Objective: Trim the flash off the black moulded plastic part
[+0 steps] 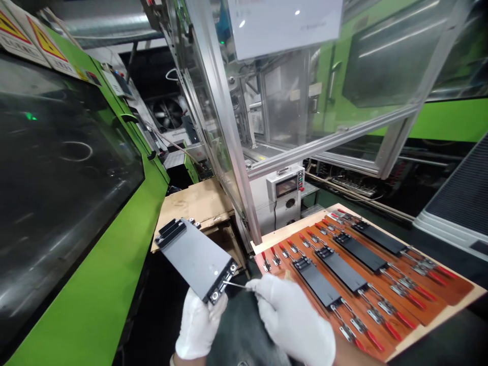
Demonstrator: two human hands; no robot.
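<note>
1. Working nearest the lens with the right hand point(295, 317), white-gloved, fingers drawn together and pinching a thin metal pick point(236, 284) by its rear end.
2. Closing the left hand point(198, 325), also gloved, firmly around the near end of the grey panel point(194, 256), gripping from below.
3. Holding the grey panel in the air, resting on no tabletop, tilted up and away to the left, between the green machine point(95, 284) and the fixture board point(438, 290).
4. Aiming the pick tip at the black end bracket point(223, 282) on the panel's near edge, just beside a round fastener; actual contact not discernible.
5. Judging good practice as follows:
   - gripping close to the bracket to stop any swinging of the panel;
   - advancing the pick lightly and nearly flat, avoiding marks on the grey face;
   - directing the tip away from the left glove.
6. Bending the right wrist inward, knuckles up, with the forearm entering from lower right; raising the left wrist from below, with the palm turned toward the panel.
7. Noting three dark plates point(318, 282) on the fixture board, well apart from both hands, pinned under red-handled toggle clamps point(381, 307).
</note>
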